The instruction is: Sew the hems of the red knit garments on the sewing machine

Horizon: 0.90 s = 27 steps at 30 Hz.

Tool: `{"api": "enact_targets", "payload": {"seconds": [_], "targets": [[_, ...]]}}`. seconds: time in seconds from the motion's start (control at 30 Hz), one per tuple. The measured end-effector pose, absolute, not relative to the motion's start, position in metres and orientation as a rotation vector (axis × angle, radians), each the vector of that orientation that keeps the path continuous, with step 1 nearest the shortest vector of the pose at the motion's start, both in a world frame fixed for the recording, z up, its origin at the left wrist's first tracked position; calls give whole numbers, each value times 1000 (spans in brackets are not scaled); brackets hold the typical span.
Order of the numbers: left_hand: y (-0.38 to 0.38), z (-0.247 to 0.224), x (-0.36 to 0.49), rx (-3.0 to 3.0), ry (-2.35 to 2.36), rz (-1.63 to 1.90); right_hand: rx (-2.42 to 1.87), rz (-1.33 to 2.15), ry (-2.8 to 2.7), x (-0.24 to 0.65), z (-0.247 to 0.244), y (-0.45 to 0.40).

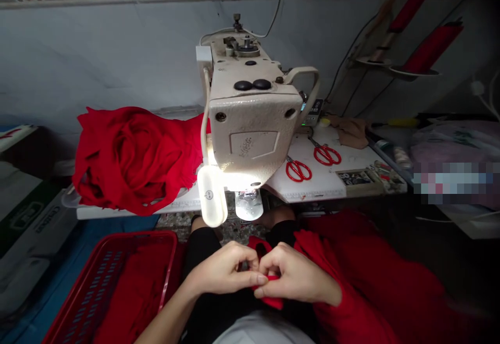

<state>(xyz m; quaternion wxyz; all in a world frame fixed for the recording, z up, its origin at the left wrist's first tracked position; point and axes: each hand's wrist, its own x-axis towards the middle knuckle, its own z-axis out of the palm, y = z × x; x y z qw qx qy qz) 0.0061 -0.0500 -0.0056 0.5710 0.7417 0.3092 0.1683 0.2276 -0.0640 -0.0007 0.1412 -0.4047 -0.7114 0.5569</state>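
Observation:
My left hand (231,268) and my right hand (292,275) meet over my lap, thumbs and fingers pinched close together. Both are closed on a small piece of red fabric (273,301), which shows below and behind the fingers. More red cloth (332,266) lies across my right leg and beneath the right forearm. Just beyond the hands stands a cream sewing machine (252,135), its presser foot area lit by a white lamp (213,198). The fabric's edge between my fingertips is mostly hidden.
A heap of red fabric (133,156) sits left of the machine on the white table (312,185). Two red-handled scissors (299,171) lie to its right. A red plastic basket (174,255) with red cloth stands at lower left. Red thread cones (433,47) stand at upper right.

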Motion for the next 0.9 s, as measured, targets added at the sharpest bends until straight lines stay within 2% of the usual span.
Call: {"api": "enact_targets", "payload": {"seconds": [0.1, 0.33, 0.47, 0.57, 0.7, 0.9], "targets": [[-51, -11, -2, 1671, 849, 407, -1234, 1628, -1894, 234, -8, -60], [-51, -14, -15, 1456, 1071, 757, -1265, 1672, -1368, 226, -17, -50], [-46, -11, -19, 1814, 1018, 909, -1244, 1504, -1446, 219, -1, -48], [-42, -11, -23, 2121, 982, 961, -1260, 1251, -1598, 216, 14, -49], [-39, -8, -21, 2136, 1011, 989, -1243, 953, -1685, 213, 23, -45], [-34, 10, -10, 1730, 1291, 963, -1236, 1106, -1454, 211, 13, -29]]}}
